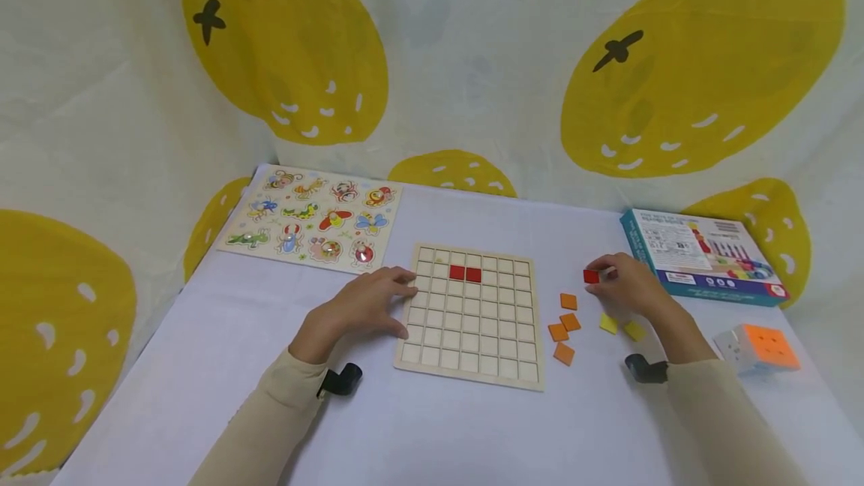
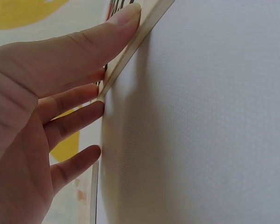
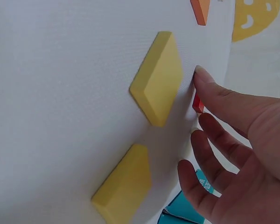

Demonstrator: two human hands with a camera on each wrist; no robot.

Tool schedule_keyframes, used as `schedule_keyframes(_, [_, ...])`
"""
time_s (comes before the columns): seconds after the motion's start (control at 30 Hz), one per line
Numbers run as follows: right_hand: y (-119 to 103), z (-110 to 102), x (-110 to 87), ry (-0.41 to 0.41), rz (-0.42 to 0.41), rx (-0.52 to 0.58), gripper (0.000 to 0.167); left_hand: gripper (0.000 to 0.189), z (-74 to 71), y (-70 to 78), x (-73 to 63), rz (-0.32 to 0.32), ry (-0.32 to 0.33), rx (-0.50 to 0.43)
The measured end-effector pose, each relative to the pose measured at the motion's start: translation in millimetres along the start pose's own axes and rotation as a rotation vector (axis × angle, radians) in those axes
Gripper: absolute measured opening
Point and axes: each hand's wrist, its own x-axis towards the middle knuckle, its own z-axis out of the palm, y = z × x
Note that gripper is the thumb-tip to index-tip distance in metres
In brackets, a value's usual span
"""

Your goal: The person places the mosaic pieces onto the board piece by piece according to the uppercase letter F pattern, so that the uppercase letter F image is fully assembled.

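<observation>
A red tile is pinched between thumb and fingers of the right hand, right of the board. Nearby, four orange tiles and two yellow tiles are scattered. A red pair is seated in the grid. The board's left edge is touched by the left hand, fingers spread. Farther right, a box and cube are placed.

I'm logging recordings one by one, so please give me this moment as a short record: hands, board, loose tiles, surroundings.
Left hand: touching the grid board at its left edge
Right hand: pinching a red tile
On board: two red tiles, side by side
Loose tiles: four orange tiles, two yellow tiles
Far left: insect picture board
Far right: printed box
Near right: cube, orange face visible
</observation>
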Motion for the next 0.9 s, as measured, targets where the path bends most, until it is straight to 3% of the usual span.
schedule_keyframes(0.9, [0.0, 6.7, -0.3, 0.021, 0.016, -0.031, 0.045, 0.075, 0.9, 1.0, -2.7, 0.016, 0.024, 0.012])
